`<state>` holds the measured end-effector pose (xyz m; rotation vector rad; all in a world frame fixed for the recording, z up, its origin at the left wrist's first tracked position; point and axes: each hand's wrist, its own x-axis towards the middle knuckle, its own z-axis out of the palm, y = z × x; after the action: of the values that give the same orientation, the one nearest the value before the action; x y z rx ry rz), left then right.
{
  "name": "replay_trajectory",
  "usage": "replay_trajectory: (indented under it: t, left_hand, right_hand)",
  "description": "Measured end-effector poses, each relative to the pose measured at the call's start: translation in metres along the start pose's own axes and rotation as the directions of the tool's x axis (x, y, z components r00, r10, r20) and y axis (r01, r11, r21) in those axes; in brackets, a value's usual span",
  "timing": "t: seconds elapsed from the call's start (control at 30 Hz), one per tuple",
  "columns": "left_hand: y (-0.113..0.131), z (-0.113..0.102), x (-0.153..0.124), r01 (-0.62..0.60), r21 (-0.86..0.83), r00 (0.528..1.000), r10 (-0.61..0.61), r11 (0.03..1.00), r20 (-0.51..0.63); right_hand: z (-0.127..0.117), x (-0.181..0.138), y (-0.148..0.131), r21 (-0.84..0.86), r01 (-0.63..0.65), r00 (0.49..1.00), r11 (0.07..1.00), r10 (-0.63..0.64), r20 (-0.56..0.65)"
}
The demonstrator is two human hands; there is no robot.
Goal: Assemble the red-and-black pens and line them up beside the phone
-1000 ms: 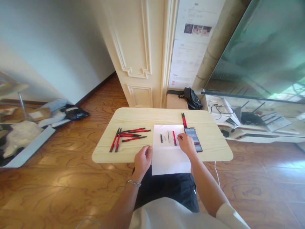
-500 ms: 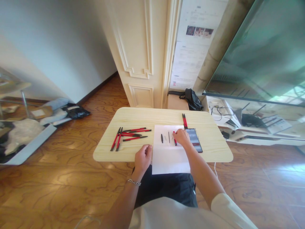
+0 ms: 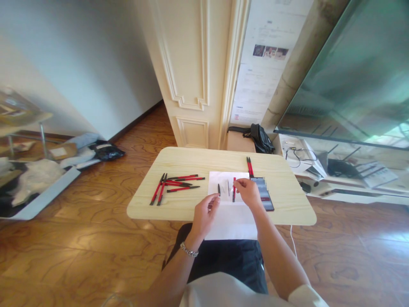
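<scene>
The right hand (image 3: 249,192) is hovering at the barrel (image 3: 234,193), which is lying on the paper (image 3: 230,224); whether fingertips are pinching it isn't showing. The left hand (image 3: 205,215) is hovering just beside the black tip (image 3: 219,188), its grip also unclear. Careful handling is probably calling for light pinching, sparing the refill (image 3: 228,188) any nudge

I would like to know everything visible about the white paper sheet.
The white paper sheet is thin-looking and rectangular; no writing can be made out. It lies on the pale table, its near part reaching past the edge above dark trousers. On its far half lie a black tip, a tiny pale piece, a thin dark rod and a red-and-black barrel. The left hand and right hand hide parts of its side edges; contact is unclear.
</scene>
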<state>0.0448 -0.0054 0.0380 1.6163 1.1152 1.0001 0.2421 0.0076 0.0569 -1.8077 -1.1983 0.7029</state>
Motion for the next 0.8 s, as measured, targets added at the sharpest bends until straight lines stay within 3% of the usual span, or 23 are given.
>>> replay_trajectory:
  t: [0.17,0.37,0.47,0.6,0.8]
  left_hand:
    - [0.008,0.026,-0.002,0.035,-0.195,0.996,-0.019,0.98,0.084]
    - [-0.004,0.034,-0.005,0.079,-0.322,0.996,-0.064,0.944,0.055]
    - [-0.009,0.031,-0.005,0.119,-0.374,0.993,-0.102,0.92,0.067]
    - [-0.015,0.028,-0.006,0.155,-0.391,0.988,-0.144,0.907,0.059]
    - [-0.017,0.027,-0.01,0.162,-0.389,0.987,-0.156,0.907,0.045]
  right_hand:
    - [0.019,-0.041,-0.012,0.207,0.062,0.998,0.976,-0.054,-0.043]
    - [0.033,-0.059,-0.007,0.163,0.11,0.993,0.98,-0.103,-0.051]
    - [0.026,-0.045,0.001,0.078,0.182,0.983,0.98,-0.183,0.0]
    - [0.011,-0.008,0.019,-0.205,0.228,0.972,0.952,-0.235,-0.014]
    - [0.014,0.022,0.042,-0.448,0.271,0.958,0.852,-0.193,0.212]
